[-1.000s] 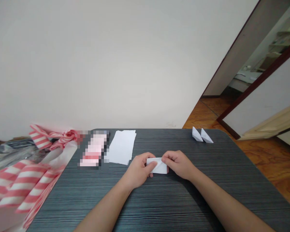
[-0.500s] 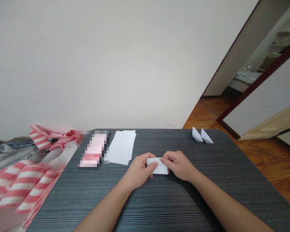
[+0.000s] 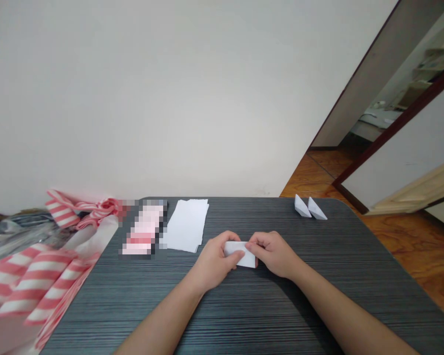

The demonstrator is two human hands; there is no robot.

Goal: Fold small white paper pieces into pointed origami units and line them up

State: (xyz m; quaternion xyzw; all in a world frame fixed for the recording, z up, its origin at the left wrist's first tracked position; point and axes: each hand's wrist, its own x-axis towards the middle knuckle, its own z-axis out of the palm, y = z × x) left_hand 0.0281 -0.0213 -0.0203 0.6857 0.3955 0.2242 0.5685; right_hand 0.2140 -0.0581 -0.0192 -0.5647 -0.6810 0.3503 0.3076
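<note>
A small folded piece of white paper (image 3: 248, 258) is held between both hands over the middle of the dark table. My left hand (image 3: 216, 259) grips its left side, thumb lying across the front face and fingers behind. On the upper right corner, my right hand (image 3: 272, 251) pinches the paper between thumb and fingers. The fingers behind the paper are mostly hidden. Two folded white paper boats (image 3: 302, 207) sit side by side near the table's far right edge. To the left of my hands lies a stack of white paper sheets (image 3: 187, 224).
A pixelated flat object (image 3: 144, 229), pink and dark, lies at the table's far left. Red-and-white striped cloth (image 3: 48, 276) is heaped beyond the left edge of the dark wood-grain table (image 3: 222, 315). A pale wall (image 3: 192, 98) rises behind the table; wooden floor (image 3: 311, 172) shows at right.
The folded paper has tilted slightly, and my left thumb has slid a little to the right across it. The right hand keeps nearly the same pinch.
</note>
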